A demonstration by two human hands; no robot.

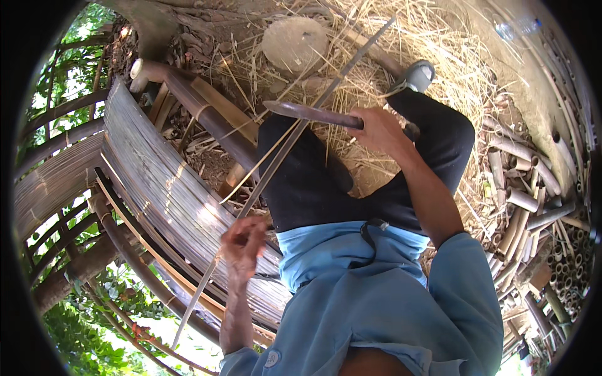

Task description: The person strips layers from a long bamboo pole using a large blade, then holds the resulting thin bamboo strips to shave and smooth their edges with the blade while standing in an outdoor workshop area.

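Note:
My right hand (384, 133), closed round its handle, grips a curved knife (313, 114) whose blade points left. The blade lies across a long, thin bamboo strip (342, 78); whether it touches is hard to tell. That strip runs slantwise from the far straw, over my left thigh and down to the lower left. At my left hand (244, 243), slightly blurred, the fingers are bent and closed on the strip. A narrow pale sliver (260, 164) stands off beside the strip, between the knife and my left hand.
Left of my legs is a bench of split bamboo slats (169, 175), with a thick bamboo pole (204, 113) alongside. Ahead sits a round wooden block (295, 44) amid straw (414, 44). Cut bamboo tubes (522, 200) pile up at right. A clear plastic bottle (517, 28) lies far right.

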